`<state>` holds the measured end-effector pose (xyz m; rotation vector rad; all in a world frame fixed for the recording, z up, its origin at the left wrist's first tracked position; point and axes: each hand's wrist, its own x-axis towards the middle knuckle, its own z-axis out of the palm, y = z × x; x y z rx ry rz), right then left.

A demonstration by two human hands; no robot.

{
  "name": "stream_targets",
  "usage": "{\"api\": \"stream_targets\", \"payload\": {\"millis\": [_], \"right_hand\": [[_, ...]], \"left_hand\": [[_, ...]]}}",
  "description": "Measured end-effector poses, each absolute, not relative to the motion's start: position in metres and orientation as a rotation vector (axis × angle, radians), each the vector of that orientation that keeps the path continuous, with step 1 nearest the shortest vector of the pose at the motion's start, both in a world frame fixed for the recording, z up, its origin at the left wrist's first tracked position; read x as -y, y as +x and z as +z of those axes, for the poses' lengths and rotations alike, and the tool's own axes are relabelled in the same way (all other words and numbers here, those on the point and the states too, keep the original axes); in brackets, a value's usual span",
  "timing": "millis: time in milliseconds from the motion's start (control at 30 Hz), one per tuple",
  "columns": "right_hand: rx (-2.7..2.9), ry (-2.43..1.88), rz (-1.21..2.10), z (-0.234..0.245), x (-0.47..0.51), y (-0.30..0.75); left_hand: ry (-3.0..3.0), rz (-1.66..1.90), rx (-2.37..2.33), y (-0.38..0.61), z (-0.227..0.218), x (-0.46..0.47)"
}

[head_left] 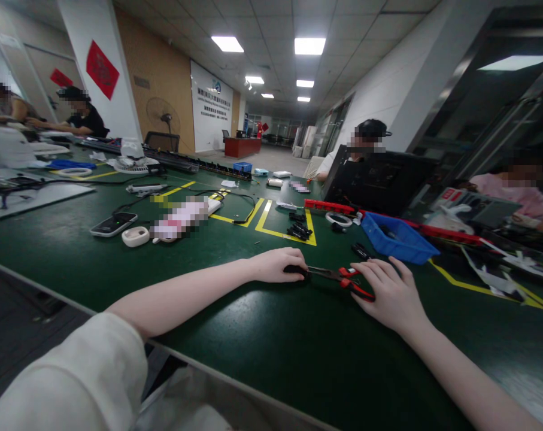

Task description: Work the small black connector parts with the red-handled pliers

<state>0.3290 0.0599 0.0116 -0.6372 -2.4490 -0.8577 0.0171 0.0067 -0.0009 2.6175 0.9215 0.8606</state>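
My left hand (280, 264) is closed around a small black part (294, 270), most of it hidden by the fingers. In my right hand (390, 290) are red-handled pliers (343, 278), the fingers wrapped over the grips. The long jaws of the pliers point left and reach the black part. Both hands are just above or resting on the green table (262, 341). Just beyond the right hand lies a black piece (361, 251). Farther off, several similar small black parts (299, 229) sit in a pile inside a yellow-taped square.
A blue bin (399, 239) stands beyond my right hand, with a red strip (329, 206) and a large black panel (379, 179) behind it. On the left are a phone-like device (114, 224), a white ring-shaped item (135, 236) and a cable (248, 206). Other people sit around the table.
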Motion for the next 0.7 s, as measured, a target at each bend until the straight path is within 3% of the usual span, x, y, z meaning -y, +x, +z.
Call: {"api": "stream_targets", "payload": {"millis": [700], "right_hand": [[2.475,-0.6,-0.858,0.0139,-0.0578,0.3287]], "left_hand": [[2.564,0.898,-0.932,0.0176,-0.0003,-0.0059]]}}
